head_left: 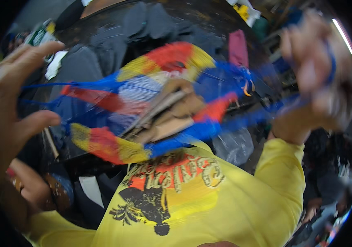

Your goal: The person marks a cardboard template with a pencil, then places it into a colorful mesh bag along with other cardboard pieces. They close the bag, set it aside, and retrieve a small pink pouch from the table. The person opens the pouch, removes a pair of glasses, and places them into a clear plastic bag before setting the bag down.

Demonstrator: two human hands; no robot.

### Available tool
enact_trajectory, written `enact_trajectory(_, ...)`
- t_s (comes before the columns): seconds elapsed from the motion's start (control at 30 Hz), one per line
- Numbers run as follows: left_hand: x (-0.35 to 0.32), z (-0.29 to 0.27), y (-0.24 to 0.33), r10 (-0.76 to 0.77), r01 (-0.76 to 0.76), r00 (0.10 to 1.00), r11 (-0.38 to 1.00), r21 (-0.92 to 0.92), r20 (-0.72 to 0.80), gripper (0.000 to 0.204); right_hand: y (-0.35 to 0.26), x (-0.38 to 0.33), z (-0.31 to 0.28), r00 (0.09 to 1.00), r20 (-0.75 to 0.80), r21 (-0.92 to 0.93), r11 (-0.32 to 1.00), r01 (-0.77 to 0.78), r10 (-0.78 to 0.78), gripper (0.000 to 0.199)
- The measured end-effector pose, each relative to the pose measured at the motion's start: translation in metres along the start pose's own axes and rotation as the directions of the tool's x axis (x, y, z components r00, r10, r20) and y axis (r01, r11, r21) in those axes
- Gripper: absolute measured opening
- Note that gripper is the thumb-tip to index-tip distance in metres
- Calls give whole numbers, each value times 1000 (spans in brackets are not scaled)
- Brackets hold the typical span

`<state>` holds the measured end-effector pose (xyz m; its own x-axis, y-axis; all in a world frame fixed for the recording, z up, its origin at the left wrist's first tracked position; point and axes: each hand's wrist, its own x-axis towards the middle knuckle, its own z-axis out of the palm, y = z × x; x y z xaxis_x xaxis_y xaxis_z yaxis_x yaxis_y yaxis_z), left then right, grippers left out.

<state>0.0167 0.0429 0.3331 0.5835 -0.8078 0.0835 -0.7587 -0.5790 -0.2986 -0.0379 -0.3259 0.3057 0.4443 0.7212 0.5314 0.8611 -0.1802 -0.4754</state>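
Soft, light blue-red-yellow mesh bag (143,107) holding cardboard pieces (167,117), stretched mid-frame: left hand (9,103) spread, right hand (316,74) clenching strands, its best hold.

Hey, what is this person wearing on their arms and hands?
Both hands are bare, no gloves. The right hand, blurred, comes from a bright yellow long sleeve ending at the wrist. The left hand shows a beaded bracelet above its yellow sleeve.
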Motion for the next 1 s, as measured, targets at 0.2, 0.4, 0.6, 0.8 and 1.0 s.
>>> enact_trajectory(0.2,-36,22,15,-226,144,857,968,205,463,46,-27,-23,26,931,360,20,998,-67,55,26)
enact_trajectory(0.4,-55,26,9,11,111,800,980,-166,600,33,-41,-23,41,956,173,-288,941,-180,236,25)
enact_trajectory(0.6,-64,56,2,-96,140,977,962,-233,191,24,-25,-29,41,972,195,-228,970,-87,133,20)
enact_trajectory(0.8,-51,106,52,-35,-115,969,817,-566,-246,43,-25,-27,74,837,504,299,952,62,-213,12)
enact_trajectory(1.0,-29,175,112,364,-528,848,632,-567,-384,36,-10,-12,104,969,249,127,992,-24,-9,30)
